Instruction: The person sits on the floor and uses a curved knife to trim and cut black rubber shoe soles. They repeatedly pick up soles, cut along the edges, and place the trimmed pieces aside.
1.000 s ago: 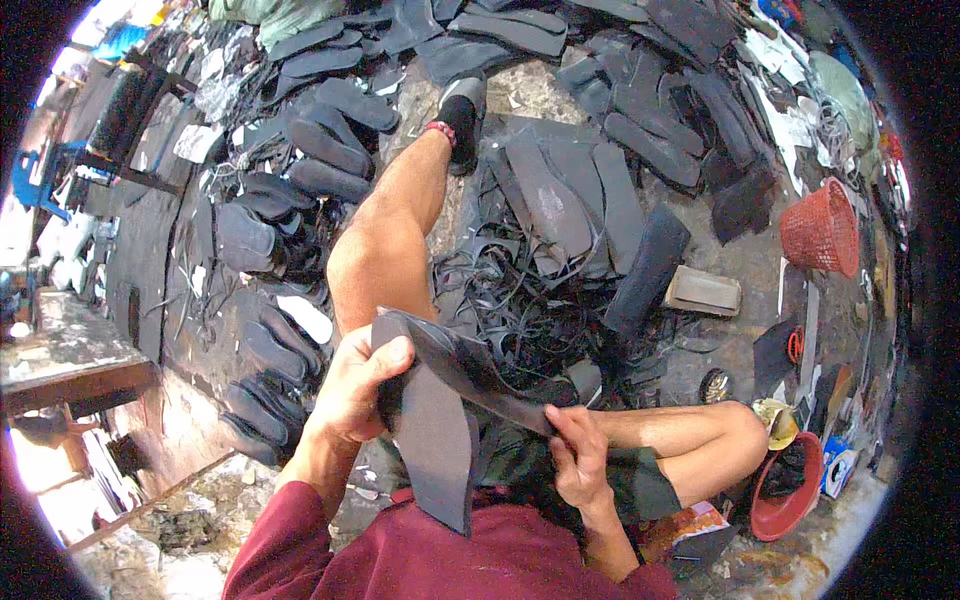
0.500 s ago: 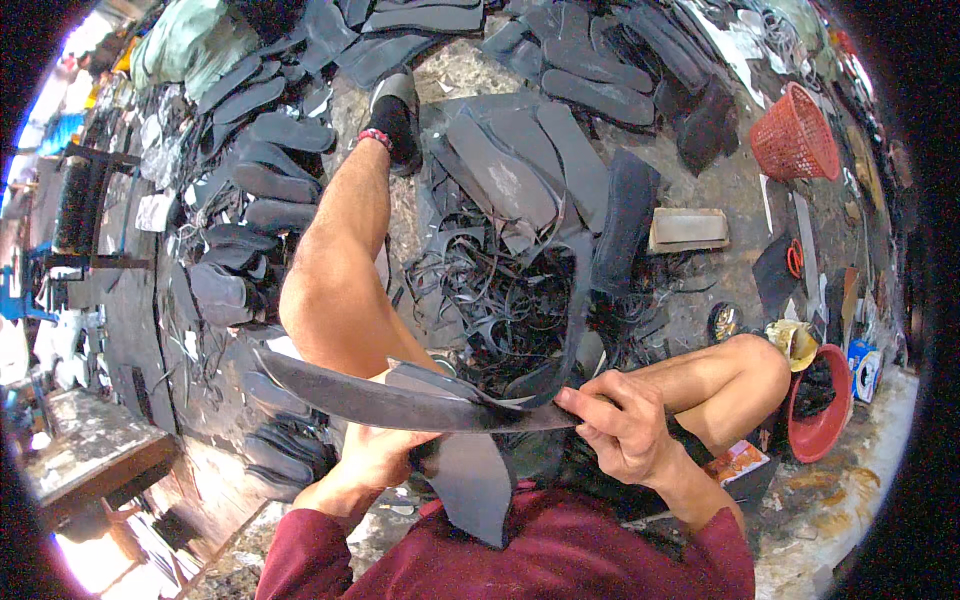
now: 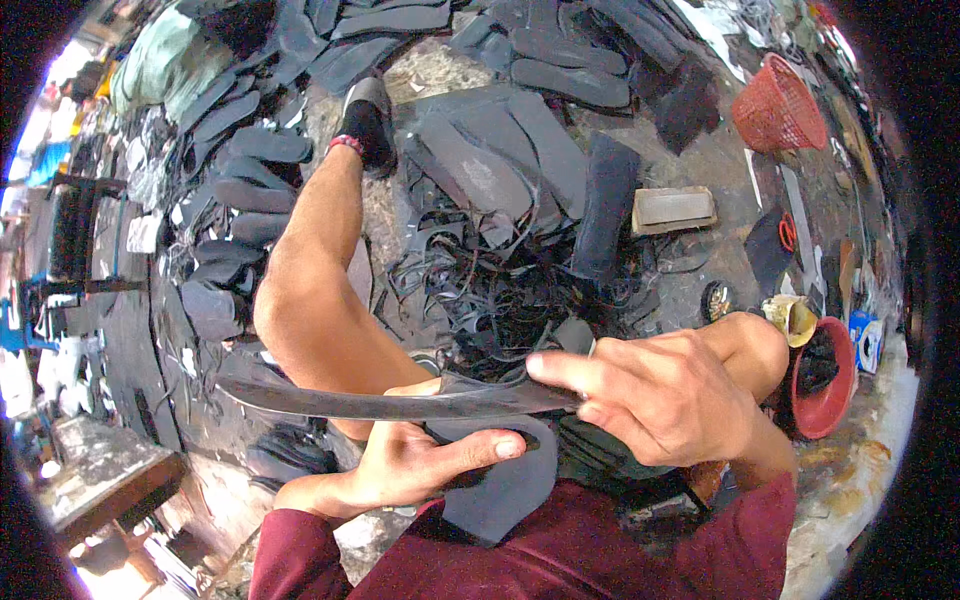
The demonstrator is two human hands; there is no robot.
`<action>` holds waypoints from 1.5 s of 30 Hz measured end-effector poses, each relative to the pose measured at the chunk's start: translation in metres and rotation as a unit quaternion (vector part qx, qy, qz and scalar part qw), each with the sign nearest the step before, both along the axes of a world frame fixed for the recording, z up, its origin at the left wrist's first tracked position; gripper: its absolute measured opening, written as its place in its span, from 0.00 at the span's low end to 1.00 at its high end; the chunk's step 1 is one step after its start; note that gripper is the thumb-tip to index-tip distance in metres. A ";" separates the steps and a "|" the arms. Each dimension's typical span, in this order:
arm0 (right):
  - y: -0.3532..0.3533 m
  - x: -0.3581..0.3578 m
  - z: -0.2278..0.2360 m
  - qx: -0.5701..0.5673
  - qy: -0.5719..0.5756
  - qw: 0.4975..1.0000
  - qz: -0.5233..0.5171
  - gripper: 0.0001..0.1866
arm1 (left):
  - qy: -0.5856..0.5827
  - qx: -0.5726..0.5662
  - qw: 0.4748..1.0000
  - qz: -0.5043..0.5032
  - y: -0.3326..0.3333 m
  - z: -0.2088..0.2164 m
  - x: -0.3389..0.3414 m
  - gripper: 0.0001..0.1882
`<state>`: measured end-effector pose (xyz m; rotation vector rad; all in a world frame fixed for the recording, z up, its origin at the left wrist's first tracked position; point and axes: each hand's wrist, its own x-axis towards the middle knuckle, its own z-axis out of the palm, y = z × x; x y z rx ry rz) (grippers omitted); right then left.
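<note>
My left hand point(image 3: 425, 465) grips a grey, sole-shaped sheet point(image 3: 505, 490), its thumb stretched across the face. A long, dark, curved knife point(image 3: 380, 402) lies crosswise over the sheet, its pointed end out to the left. My right hand point(image 3: 665, 395) is closed around the knife's right end, and its extended forefinger touches the upper part of the sheet. The knife's handle is hidden in that hand. Beyond my hands lies a tangle of thin black offcut strips point(image 3: 490, 290).
Dark soles point(image 3: 570, 80) lie in piles ahead and to the left. A pale block point(image 3: 673, 210), red-handled scissors point(image 3: 787, 232), a red basket point(image 3: 778, 105) and a red tub point(image 3: 825, 390) stand at the right. A worn wooden bench point(image 3: 110, 470) is at the left.
My right hand has turned, with its forefinger now extended over the sheet. The strip that ran up from its fingers is gone from there. My left thumb has come over the sheet's face.
</note>
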<state>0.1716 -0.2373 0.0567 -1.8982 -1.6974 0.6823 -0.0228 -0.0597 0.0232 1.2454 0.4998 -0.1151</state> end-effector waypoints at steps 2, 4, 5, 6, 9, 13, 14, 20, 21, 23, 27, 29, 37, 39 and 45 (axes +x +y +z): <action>0.006 0.003 0.000 0.008 0.029 0.999 -0.024 0.28 | 0.036 -0.050 0.998 -0.020 -0.002 0.000 0.004 0.15; 0.013 0.008 -0.004 0.031 0.034 0.999 -0.014 0.25 | 0.042 -0.053 0.998 -0.009 -0.008 0.001 0.008 0.15; 0.015 0.011 -0.002 0.017 0.025 1.000 0.002 0.24 | 0.043 -0.054 0.998 -0.004 -0.012 0.002 0.011 0.14; 0.016 0.013 0.002 0.002 0.016 1.000 0.017 0.23 | 0.000 -0.032 0.999 0.002 -0.016 -0.001 0.014 0.14; 0.011 0.016 0.005 -0.007 0.003 1.000 0.029 0.20 | 0.000 -0.047 0.999 -0.005 -0.024 -0.001 0.017 0.14; -0.019 0.023 -0.007 -0.011 0.199 0.979 -0.051 0.19 | -0.076 -0.038 0.992 -0.096 -0.014 -0.026 0.013 0.32; -0.029 0.024 -0.012 0.000 0.285 0.952 -0.113 0.19 | -0.044 -0.351 0.934 -0.048 -0.004 -0.037 0.020 0.42; -0.002 -0.041 -0.037 0.232 0.176 0.881 -0.373 0.19 | -0.279 -0.212 0.893 0.283 -0.056 -0.032 0.068 0.35; 0.004 -0.046 -0.047 0.236 0.147 0.884 -0.377 0.22 | -0.168 -0.266 0.855 0.412 -0.055 -0.021 0.074 0.31; 0.027 -0.058 -0.059 0.340 0.169 0.824 -0.421 0.27 | -0.113 -0.271 0.848 0.440 -0.044 -0.008 0.086 0.20; -0.013 -0.075 -0.127 0.312 -0.088 0.876 -0.358 0.33 | -0.107 -0.294 0.832 0.459 -0.038 0.010 0.085 0.19; -0.037 -0.084 -0.140 0.269 -0.060 0.890 -0.364 0.33 | -0.071 -0.288 0.832 0.470 -0.037 0.003 0.078 0.20; -0.041 -0.061 -0.067 0.106 0.070 0.942 -0.312 0.35 | -0.044 -0.222 0.877 0.424 -0.048 -0.068 0.024 0.25; -0.024 -0.053 -0.061 0.042 0.108 0.934 -0.337 0.33 | -0.090 -0.185 0.901 0.382 -0.049 -0.077 0.017 0.24; 0.003 -0.048 -0.069 0.110 0.570 0.714 -0.392 0.29 | -0.425 0.297 0.852 0.077 0.012 -0.093 0.024 0.08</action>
